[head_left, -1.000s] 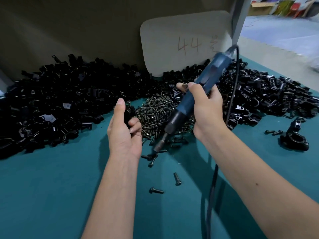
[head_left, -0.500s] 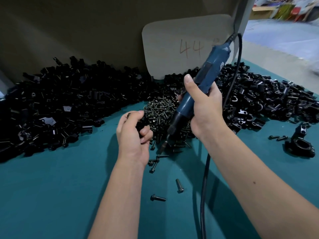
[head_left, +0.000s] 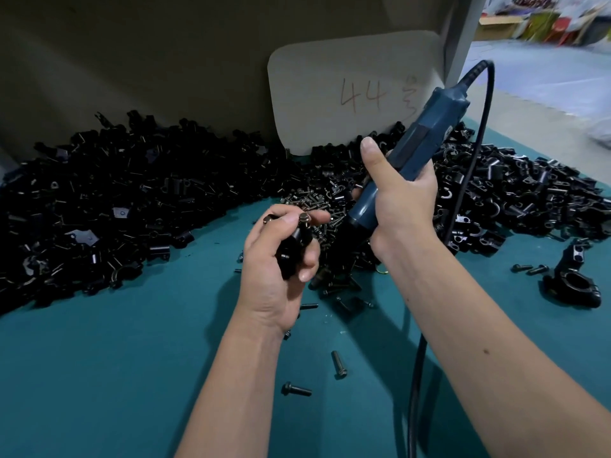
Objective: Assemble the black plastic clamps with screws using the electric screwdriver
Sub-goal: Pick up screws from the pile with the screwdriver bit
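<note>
Teal bench mat (head_left: 99,375): left hand (head_left: 274,272) pinches the rigid, light clamp (head_left: 292,249) by its body; right hand (head_left: 401,206) grips the electric screwdriver (head_left: 416,153).

Left hand (head_left: 277,259) raised, palm turned inward, fingers curled round a black clamp (head_left: 292,249), right hand (head_left: 401,206) higher, gripping the electric screwdriver (head_left: 413,153), thumb extended upward, both forearms bare

Teal table top (head_left: 99,375) fills the lower view. Drab olive wall (head_left: 132,61) behind, 9 to 12 o'clock. Pale card (head_left: 330,77) marked "44" leans on it at 12. Grey post (head_left: 463,31) at 1 o'clock; beyond, bright bluish floor (head_left: 545,71), blurred colourful clutter (head_left: 555,24).
</note>
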Demonstrator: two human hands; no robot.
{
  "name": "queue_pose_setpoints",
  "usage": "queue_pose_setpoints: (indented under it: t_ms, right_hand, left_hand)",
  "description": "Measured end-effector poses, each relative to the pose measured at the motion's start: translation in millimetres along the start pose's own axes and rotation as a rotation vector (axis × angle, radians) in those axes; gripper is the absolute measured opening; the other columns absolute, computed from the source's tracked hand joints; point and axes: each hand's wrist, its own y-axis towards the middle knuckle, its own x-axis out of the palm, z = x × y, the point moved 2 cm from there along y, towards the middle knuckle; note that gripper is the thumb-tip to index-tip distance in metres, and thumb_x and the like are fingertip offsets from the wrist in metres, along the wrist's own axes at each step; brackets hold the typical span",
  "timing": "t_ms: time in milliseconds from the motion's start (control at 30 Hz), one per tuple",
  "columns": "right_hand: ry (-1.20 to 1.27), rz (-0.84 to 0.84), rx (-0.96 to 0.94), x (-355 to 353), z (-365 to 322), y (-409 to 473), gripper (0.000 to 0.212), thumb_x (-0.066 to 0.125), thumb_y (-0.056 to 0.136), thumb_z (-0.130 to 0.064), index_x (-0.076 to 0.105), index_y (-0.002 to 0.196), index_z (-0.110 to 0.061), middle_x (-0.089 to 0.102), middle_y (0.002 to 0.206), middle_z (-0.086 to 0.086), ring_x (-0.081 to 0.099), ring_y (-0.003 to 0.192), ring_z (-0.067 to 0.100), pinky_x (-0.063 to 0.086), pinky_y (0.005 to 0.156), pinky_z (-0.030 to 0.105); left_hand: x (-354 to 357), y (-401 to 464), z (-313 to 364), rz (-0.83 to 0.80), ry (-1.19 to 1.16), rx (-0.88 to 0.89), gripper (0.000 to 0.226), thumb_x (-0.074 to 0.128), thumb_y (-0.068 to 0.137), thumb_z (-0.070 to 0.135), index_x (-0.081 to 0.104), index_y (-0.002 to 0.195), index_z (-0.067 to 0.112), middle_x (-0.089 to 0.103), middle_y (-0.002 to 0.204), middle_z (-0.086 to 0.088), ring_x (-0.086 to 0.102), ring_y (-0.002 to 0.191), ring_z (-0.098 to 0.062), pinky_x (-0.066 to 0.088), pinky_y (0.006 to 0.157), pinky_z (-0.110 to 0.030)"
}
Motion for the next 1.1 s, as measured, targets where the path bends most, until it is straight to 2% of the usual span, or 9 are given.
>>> queue_pose_setpoints:
  t_ms: [100,200,367,500,667,733,833,967,1100]
  right_hand:
    - [-0.033,0.010,-0.027,-1.5,0.3,1.5,0.039,0.090,0.082,-0.022,0.056,0.101,-0.016,0.061,0.084,-0.001,0.060,0.063,0.015,0.055,0.057,0.029]
    - [-0.004,-0.003,-0.055,-2.6,-1.2,2.0,0.041,0.087,0.086,-0.022,0.052,0.104,-0.011,0.058,0.082,0.007,0.060,0.054,0.018,0.055,0.055,0.033]
    - [-0.017,-0.006,-0.122,-2.4,-6.7,2.6,0.044,0.089,0.084,-0.022,0.050,0.103,-0.013,0.057,0.084,0.009,0.053,0.051,0.020,0.049,0.050,0.031]
    - [0.026,-0.037,-0.156,1.3,-14.1,-0.7,0.046,0.091,0.079,-0.026,0.053,0.103,-0.018,0.060,0.074,-0.010,0.055,0.058,0.013,0.052,0.058,0.031]
    - [0.165,-0.089,-0.102,5.2,-31.1,2.8,0.036,0.074,0.094,-0.020,0.053,0.120,-0.009,0.057,0.090,0.005,0.060,0.068,0.017,0.057,0.073,0.037]
    - [0.199,-0.113,-0.136,6.9,-44.2,4.0,0.041,0.073,0.095,-0.017,0.051,0.129,-0.006,0.057,0.093,0.006,0.061,0.071,0.018,0.058,0.077,0.039]
    - [0.240,-0.149,-0.182,9.2,-63.6,4.9,0.043,0.073,0.097,-0.024,0.051,0.130,-0.009,0.060,0.081,0.003,0.059,0.065,0.016,0.056,0.068,0.036]
    - [0.291,-0.097,-0.151,9.7,-75.7,7.3,0.036,0.075,0.095,-0.028,0.049,0.114,-0.011,0.054,0.070,0.002,0.052,0.054,0.015,0.049,0.056,0.030]
    - [0.269,-0.048,-0.178,9.2,-78.3,6.2,0.030,0.073,0.096,-0.019,0.047,0.105,-0.009,0.051,0.064,0.002,0.048,0.050,0.016,0.045,0.053,0.030]
  left_hand:
    - [2.7,-0.5,-1.5,0.051,0.071,0.007,0.004,0.062,0.085,0.019,0.061,0.081,0.018,0.075,0.094,-0.014,0.050,0.050,-0.014,0.035,0.040,-0.020]
    - [-0.2,0.6,-1.0,0.120,0.104,0.043,0.018,0.063,0.086,0.018,0.068,0.070,0.026,0.075,0.090,-0.013,0.052,0.052,-0.014,0.038,0.042,-0.021]
    - [-4.3,1.7,1.5,0.148,0.130,0.054,0.032,0.059,0.097,0.012,0.067,0.069,0.026,0.075,0.090,-0.012,0.056,0.054,-0.013,0.042,0.044,-0.021]
    - [-2.1,1.8,-0.3,0.137,0.173,0.040,0.037,0.059,0.099,0.010,0.067,0.067,0.027,0.076,0.092,-0.013,0.056,0.056,-0.013,0.042,0.045,-0.022]
    - [-5.2,3.1,-1.6,0.188,0.241,0.032,0.013,0.061,0.099,0.005,0.057,0.088,0.011,0.064,0.085,-0.011,0.049,0.053,-0.013,0.030,0.040,-0.020]
    - [-9.5,5.0,-1.1,0.222,0.233,0.006,0.018,0.063,0.097,0.003,0.053,0.088,0.015,0.053,0.081,-0.003,0.037,0.052,-0.012,0.027,0.040,-0.018]
    - [-12.1,6.6,0.8,0.208,0.229,-0.022,0.027,0.066,0.096,0.002,0.054,0.080,0.021,0.047,0.077,0.005,0.027,0.053,-0.011,0.026,0.038,-0.016]
    - [-12.1,8.2,0.4,0.175,0.210,-0.020,0.026,0.068,0.094,0.003,0.057,0.081,0.023,0.050,0.073,0.007,0.030,0.051,-0.009,0.025,0.038,-0.016]
    - [-12.6,9.4,-1.4,0.152,0.288,-0.019,0.020,0.075,0.078,0.012,0.057,0.080,0.022,0.045,0.071,0.005,0.028,0.051,-0.010,0.026,0.038,-0.017]
